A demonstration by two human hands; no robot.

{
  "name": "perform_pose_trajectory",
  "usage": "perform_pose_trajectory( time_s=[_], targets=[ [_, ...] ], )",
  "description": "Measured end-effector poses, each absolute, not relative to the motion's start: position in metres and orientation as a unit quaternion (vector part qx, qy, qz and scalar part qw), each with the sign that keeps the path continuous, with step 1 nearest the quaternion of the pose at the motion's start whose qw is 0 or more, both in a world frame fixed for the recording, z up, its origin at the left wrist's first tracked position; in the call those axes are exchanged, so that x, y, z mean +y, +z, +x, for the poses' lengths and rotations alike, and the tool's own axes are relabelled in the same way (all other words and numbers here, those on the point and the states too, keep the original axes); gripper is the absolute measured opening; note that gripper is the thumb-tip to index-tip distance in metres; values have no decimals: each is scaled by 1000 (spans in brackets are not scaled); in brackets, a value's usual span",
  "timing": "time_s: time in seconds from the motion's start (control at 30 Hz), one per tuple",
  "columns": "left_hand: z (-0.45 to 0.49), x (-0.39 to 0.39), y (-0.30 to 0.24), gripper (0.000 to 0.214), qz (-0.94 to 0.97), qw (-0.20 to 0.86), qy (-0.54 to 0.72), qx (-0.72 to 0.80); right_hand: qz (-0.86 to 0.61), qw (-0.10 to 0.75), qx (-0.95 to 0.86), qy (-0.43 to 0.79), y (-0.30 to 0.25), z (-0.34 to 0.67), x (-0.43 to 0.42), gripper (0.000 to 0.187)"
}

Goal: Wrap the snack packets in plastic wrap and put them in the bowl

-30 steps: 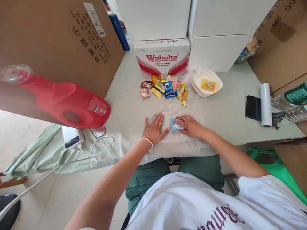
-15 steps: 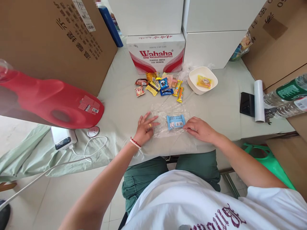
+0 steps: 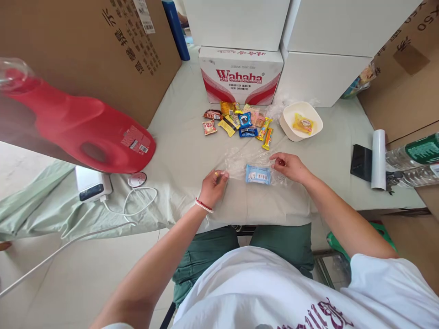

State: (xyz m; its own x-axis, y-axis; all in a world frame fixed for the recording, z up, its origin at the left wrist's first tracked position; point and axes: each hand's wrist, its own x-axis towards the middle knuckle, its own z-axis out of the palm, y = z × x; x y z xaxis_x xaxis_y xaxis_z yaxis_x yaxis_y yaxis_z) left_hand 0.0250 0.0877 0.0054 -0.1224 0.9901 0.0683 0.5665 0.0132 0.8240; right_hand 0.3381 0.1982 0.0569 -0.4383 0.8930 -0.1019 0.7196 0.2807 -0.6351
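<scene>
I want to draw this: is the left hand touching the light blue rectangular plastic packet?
Apart. The head view shows clear plastic film between the left hand and the blue packet.

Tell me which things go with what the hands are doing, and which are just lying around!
In use, it seems:
clear plastic film, between the left hand and right hand
blue packet, on the film

Just lying about, I think:
red bottle
Wahaha box
white roll
wrapped snacks and white bowl, though I'm less sure

Pale tiled floor [image 3: 78, 274] beneath cloth-covered table [image 3: 181, 141]
</scene>
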Motion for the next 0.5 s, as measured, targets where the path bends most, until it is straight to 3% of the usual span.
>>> perform_pose_trajectory(
  time_s=[0.17, 0.5],
  targets=[
    [23, 93, 3, 21, 533, 279, 378, 704, -566, -24, -809, 158, 65, 333, 216, 45],
    [48, 93, 11, 40, 539, 258, 394, 699, -492, -64, -862, 103, 76, 229, 249, 64]
  ],
)
